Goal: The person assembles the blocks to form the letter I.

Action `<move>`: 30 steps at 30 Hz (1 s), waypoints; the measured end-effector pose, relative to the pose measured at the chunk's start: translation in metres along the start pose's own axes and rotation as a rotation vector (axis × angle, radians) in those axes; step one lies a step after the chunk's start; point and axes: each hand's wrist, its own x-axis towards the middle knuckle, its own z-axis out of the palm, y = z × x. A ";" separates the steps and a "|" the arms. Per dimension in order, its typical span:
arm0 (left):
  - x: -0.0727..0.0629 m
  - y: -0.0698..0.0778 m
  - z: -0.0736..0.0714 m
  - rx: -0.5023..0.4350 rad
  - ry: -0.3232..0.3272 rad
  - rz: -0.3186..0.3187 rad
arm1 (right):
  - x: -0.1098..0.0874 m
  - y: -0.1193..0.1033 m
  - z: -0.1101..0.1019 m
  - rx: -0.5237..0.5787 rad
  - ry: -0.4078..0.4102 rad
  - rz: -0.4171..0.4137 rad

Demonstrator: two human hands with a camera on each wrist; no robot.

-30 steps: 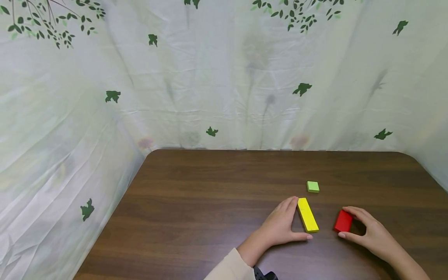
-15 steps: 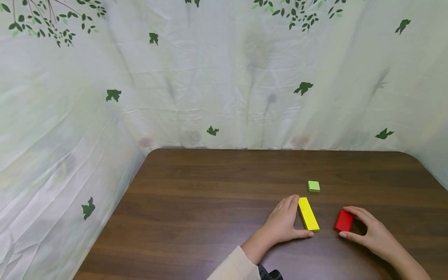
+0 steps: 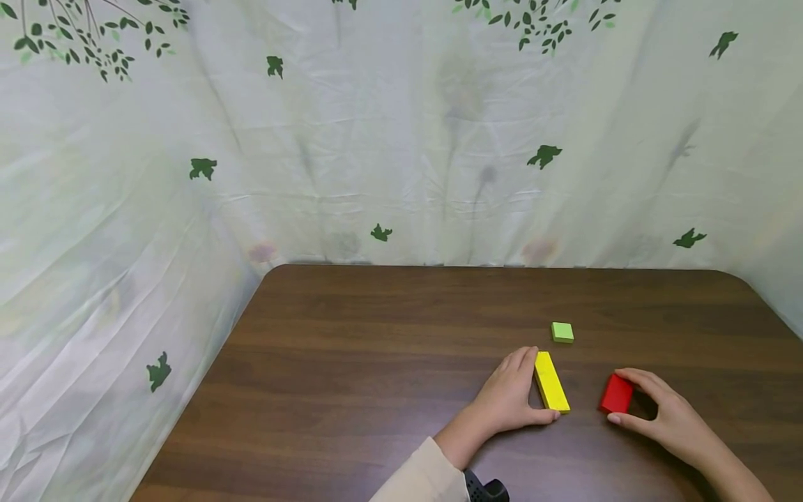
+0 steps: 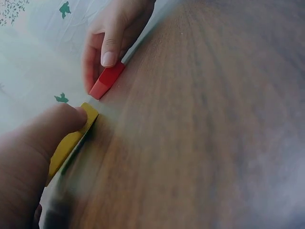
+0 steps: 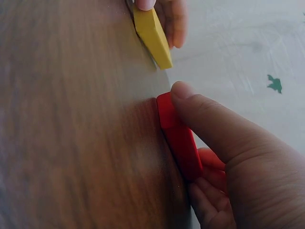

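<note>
A long yellow block (image 3: 553, 383) lies lengthwise away from me on the brown table. My left hand (image 3: 507, 396) pinches its two ends, the thumb at the near end and the fingertips at the far one. To the right, a shorter red block (image 3: 616, 394) is held between the thumb and fingers of my right hand (image 3: 670, 418). In the right wrist view the red block (image 5: 180, 138) rests along the tabletop under the thumb. A gap of bare wood separates the two blocks. Beyond the yellow block sits a small light green block (image 3: 562, 332), touched by neither hand.
The wooden table (image 3: 351, 335) has rounded far corners. A pale cloth (image 3: 401, 153) with leaf and bird prints hangs behind it and along the left side. A black strap device (image 3: 486, 488) is on the left wrist, by the cream sleeve (image 3: 423, 475).
The left hand's thumb has closed in against the near end of the yellow block. The right hand and the red block stay where they were; the view has shifted very slightly.
</note>
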 end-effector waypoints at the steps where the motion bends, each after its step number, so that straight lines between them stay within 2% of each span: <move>1: 0.000 0.000 0.000 -0.009 0.002 -0.002 | 0.000 0.000 0.000 0.000 0.000 -0.001; 6: -0.001 0.001 -0.001 -0.040 0.038 0.007 | 0.000 0.000 0.000 0.000 -0.003 0.005; 15: -0.003 -0.003 -0.005 -0.105 0.111 0.067 | 0.000 0.001 0.001 0.010 0.005 -0.008; 21: -0.007 -0.010 -0.010 -0.114 0.128 0.106 | -0.001 0.001 0.002 0.017 0.006 -0.018; 30: -0.018 -0.025 -0.020 -0.123 0.135 0.116 | 0.000 0.000 0.001 0.012 -0.005 -0.009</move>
